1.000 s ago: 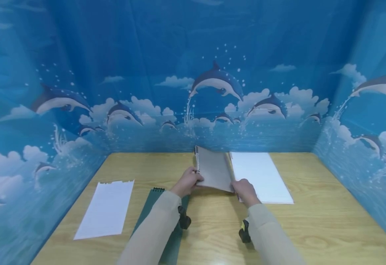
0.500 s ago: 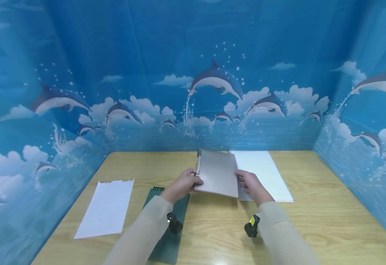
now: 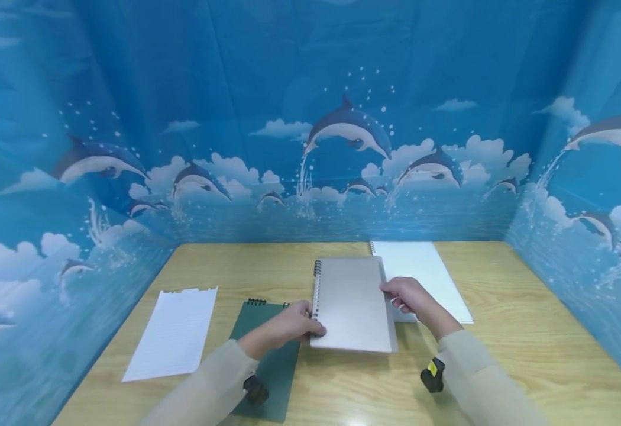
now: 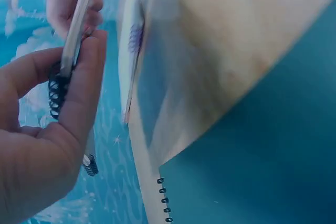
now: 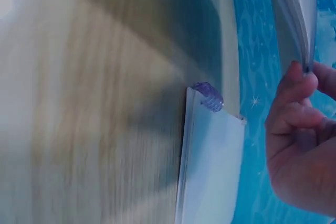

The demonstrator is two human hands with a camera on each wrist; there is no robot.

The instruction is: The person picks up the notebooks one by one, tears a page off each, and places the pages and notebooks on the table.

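A spiral notebook with a grey-beige cover [image 3: 350, 307] is raised over the middle of the table, black rings along its left side. My left hand [image 3: 289, 325] pinches its lower left edge, thumb on top; the left wrist view shows the notebook edge-on [image 4: 79, 30] between thumb and fingers, beside the black rings. On the opposite edge, my right hand [image 3: 419, 302] grips the cover and pages between thumb and bent fingers, as the right wrist view of that hand [image 5: 299, 129] shows. Under my left forearm lies a green notebook [image 3: 268, 373] with black rings at its top.
Behind my right hand, a white notebook [image 3: 422, 266] lies at the back right; its coil looks purple in the right wrist view. A lined sheet [image 3: 174, 334] with a torn top edge is at the left. Blue dolphin-print cloth [image 3: 236, 118] encloses the wooden table [image 3: 502, 355].
The grey-beige notebook has come from the table's back toward me and swung flatter to the camera. My right hand shifted its hold up the right edge, with its fingers loosened midway.
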